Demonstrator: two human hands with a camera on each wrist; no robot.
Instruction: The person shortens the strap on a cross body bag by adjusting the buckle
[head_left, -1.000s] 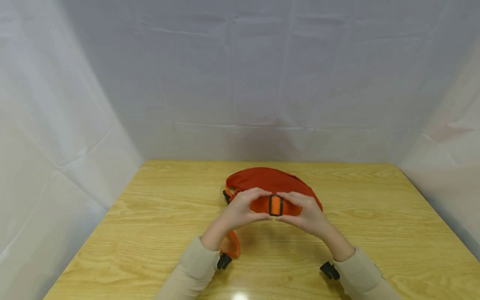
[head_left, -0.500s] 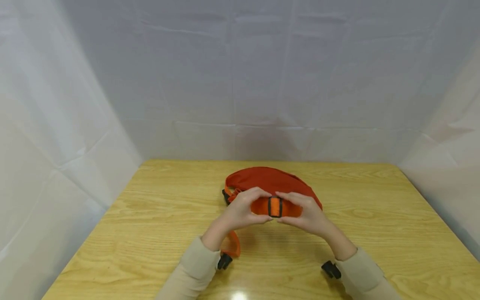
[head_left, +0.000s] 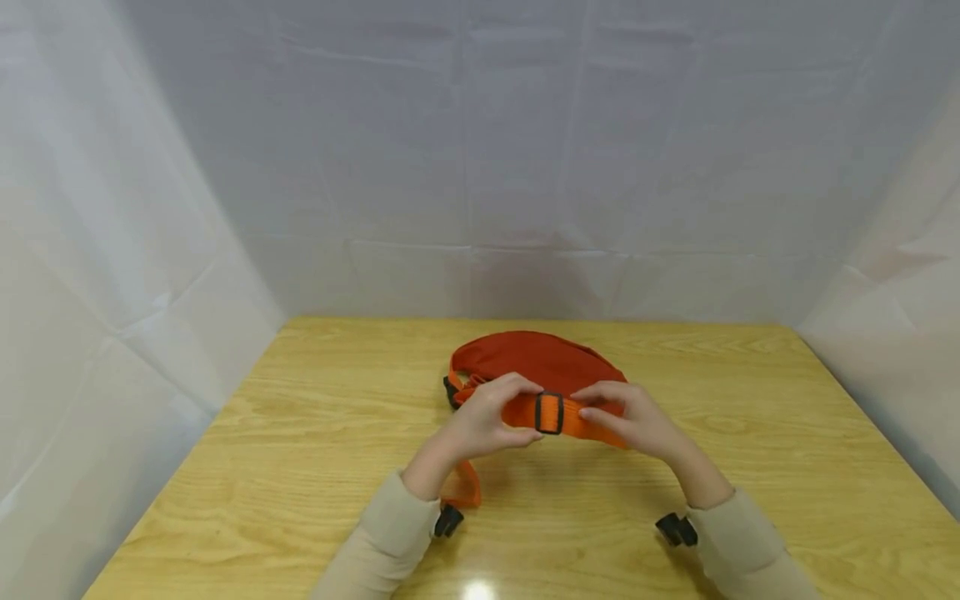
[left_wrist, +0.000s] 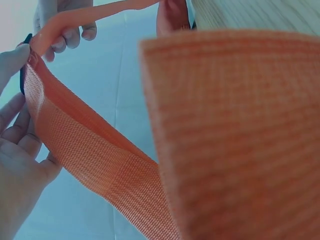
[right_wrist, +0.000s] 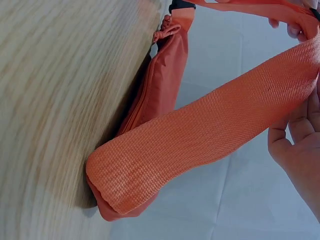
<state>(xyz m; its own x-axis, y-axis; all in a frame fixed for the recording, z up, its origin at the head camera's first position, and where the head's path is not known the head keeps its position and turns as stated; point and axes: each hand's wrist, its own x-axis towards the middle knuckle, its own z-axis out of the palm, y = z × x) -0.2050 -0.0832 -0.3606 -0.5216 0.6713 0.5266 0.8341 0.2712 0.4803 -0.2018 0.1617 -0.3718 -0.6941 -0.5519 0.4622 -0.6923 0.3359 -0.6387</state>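
A red-orange waist bag [head_left: 536, 357] rests on the table, its orange webbing strap [head_left: 588, 427] raised in front of it. My left hand [head_left: 491, 418] pinches a black strap slider [head_left: 549, 413] between thumb on the lower edge and fingers on the upper. Just right of the slider, my right hand [head_left: 628, 417] pinches the strap with thumb and fingertips. In the right wrist view the strap [right_wrist: 200, 140] runs from the end of the bag [right_wrist: 162, 85] up to the fingers. A broad stretch of webbing [left_wrist: 240, 135] fills much of the left wrist view.
The wooden table [head_left: 337, 400] has pale sheeting [head_left: 525, 167] behind and on both sides. A black buckle [head_left: 452, 392] sits at the bag's left end. An orange strap loop [head_left: 468, 487] hangs by the left cuff. Small black devices sit by both cuffs.
My right hand has let go of the slider and moved right, now pinching the strap beside it. More of the strap shows right of the slider. My left hand stays at the slider.
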